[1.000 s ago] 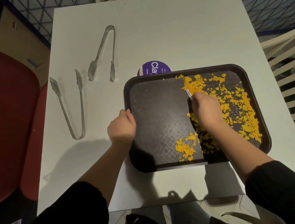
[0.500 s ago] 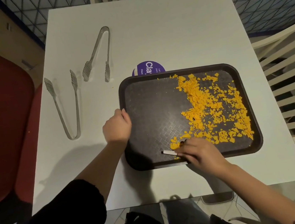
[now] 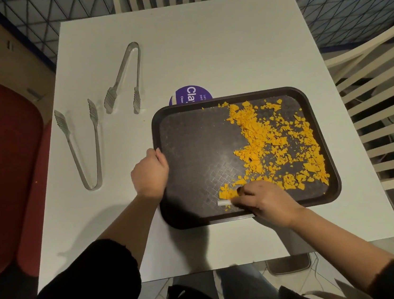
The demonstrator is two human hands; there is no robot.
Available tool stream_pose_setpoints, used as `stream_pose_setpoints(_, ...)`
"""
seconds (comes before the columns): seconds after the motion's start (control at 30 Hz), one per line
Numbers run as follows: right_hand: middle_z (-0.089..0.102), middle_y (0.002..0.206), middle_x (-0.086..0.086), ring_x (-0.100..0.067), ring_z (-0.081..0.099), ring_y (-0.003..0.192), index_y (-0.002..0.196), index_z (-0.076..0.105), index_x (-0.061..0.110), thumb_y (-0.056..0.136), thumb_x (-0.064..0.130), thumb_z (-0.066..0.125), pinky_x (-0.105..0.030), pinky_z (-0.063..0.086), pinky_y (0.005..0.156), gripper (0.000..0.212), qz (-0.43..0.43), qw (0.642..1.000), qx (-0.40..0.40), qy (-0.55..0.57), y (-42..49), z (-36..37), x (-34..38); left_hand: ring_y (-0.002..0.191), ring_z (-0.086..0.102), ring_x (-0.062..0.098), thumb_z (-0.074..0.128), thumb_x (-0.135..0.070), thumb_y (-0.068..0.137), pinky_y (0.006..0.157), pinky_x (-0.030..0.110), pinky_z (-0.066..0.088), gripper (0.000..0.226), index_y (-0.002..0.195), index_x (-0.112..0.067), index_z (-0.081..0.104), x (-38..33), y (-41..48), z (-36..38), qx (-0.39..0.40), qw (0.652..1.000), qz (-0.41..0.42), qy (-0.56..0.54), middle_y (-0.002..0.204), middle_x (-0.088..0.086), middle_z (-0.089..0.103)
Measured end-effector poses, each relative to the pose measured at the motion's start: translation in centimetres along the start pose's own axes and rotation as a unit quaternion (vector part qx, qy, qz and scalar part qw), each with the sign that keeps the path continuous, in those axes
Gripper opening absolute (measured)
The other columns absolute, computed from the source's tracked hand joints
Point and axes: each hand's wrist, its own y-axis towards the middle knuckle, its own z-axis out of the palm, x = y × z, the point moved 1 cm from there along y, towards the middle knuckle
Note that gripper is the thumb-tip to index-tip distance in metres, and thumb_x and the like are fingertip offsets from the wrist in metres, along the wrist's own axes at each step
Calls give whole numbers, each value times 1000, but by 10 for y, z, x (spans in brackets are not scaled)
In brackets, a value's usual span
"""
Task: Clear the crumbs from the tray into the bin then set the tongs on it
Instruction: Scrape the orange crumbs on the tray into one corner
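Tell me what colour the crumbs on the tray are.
Orange-yellow crumbs, bright against the dark brown tray; the head view shows them best.

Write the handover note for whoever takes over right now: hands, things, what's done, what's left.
Left hand grips the tray by its left rim. Right hand holds a small white tool near the tray's near edge, against the crumbs.
Crumbs cover the tray's right half; the left half is mostly bare. Near tongs and far tongs lie on the table, left of the tray.
Done: crumbs gathered to the right.
Left: tip them into the bin (not in view), then set tongs on the tray.
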Motion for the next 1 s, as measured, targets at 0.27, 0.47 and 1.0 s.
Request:
stream_pose_setpoints(0.27,66,78,-8,-28,61,69,103,72,14,69,2,78,-33,51,55,37,173,982,-68,-38,12,-16,-41,73,65,33,26,-30,102,62,32,43,41,102,-3,57,0,0,1,1,1000,-4,11,81,15,67)
stream_pose_setpoints(0.47,67,80,-5,-24,62,68,100,73,16,82,12,66,-34,52,54,19,110,989,-101,15,11,-23,-29,74,65,31,25,-31,102,60,29,39,42,104,-3,57,-2,0,2,-3,1000,-2,21,83,14,67)
stream_pose_setpoints(1.0,62,73,-4,-24,59,61,101,71,17,85,20,59,-33,49,51,20,39,999,-13,1,20,-5,-14,79,65,31,25,-31,102,61,28,37,42,106,-3,56,-4,-1,2,3,1000,-10,28,88,14,67)
